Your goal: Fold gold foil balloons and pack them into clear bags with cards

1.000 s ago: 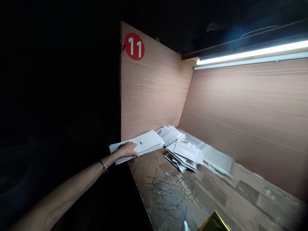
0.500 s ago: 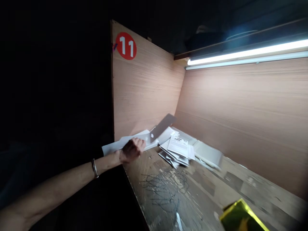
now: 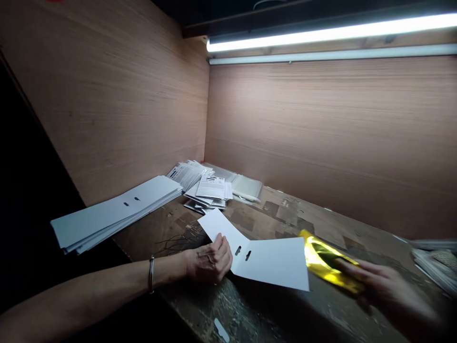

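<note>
My left hand [image 3: 210, 259] pinches the near edge of a white folded card [image 3: 274, 259], partly opened along its crease, with two hanger slots beside the fold. On the right, my right hand [image 3: 382, 286], blurred by motion, grips a shiny gold foil packet [image 3: 326, 262]. The packet's left end is close to the card's right edge; whether they touch I cannot tell. A stack of similar white cards [image 3: 117, 209] lies at the table's left edge, slots showing on the top one.
Printed white packets [image 3: 210, 188] lie in a pile at the back left, beside clear plastic sleeves [image 3: 246, 187]. Dark thin threads [image 3: 178, 240] lie behind my left wrist. A white scrap [image 3: 221, 330] is near the front. Wooden panels [image 3: 321, 133] stand left and behind, under a tube light [image 3: 321, 35].
My left hand has moved right from the card stack, carrying one card over the table. The gold packet and my right hand have come further into view as the camera turned right.
</note>
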Demonstrator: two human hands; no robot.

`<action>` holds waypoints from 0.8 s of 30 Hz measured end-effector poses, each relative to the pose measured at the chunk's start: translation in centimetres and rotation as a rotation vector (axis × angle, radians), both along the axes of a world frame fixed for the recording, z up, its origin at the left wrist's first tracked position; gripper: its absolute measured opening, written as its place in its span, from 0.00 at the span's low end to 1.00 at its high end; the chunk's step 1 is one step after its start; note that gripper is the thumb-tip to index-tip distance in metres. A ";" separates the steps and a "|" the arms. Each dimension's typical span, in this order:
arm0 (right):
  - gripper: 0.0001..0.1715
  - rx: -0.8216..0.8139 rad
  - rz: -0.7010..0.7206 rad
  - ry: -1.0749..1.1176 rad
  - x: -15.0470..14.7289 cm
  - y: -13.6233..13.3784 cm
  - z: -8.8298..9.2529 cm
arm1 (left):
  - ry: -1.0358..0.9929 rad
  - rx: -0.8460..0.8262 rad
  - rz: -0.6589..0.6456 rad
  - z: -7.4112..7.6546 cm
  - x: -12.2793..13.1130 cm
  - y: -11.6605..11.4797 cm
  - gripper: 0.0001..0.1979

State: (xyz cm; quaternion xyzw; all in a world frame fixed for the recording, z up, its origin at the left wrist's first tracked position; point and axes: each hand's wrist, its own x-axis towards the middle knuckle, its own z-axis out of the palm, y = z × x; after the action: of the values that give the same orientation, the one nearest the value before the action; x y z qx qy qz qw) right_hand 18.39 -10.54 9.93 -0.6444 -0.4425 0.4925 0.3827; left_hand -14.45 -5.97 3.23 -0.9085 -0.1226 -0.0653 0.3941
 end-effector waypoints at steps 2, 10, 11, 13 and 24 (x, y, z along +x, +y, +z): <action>0.14 0.043 -0.157 0.090 1.6 -0.6 2.0 | 0.006 -0.006 -0.029 -0.1 -0.1 0.3 0.15; 0.12 -0.140 0.139 0.132 -5.4 0.6 -2.0 | -0.113 -0.079 -0.073 0.4 1.0 0.6 0.13; 0.13 -0.231 0.185 0.042 -6.0 0.8 -3.6 | -0.192 -0.104 -0.065 0.5 1.0 0.6 0.13; 0.15 -0.325 0.235 -0.082 -6.5 1.0 -6.2 | -0.469 -0.187 0.014 0.8 1.1 0.7 0.16; 0.17 -0.380 0.232 -0.185 -6.2 1.0 -6.9 | -1.749 -1.657 -0.098 0.2 5.7 -0.6 0.32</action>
State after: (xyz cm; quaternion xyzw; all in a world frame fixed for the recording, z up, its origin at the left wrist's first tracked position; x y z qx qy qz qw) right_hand 12.20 -9.57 3.03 -0.6921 -0.4459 0.5465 0.1531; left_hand -8.75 -6.53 3.47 -0.5377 -0.3184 -0.5752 -0.5278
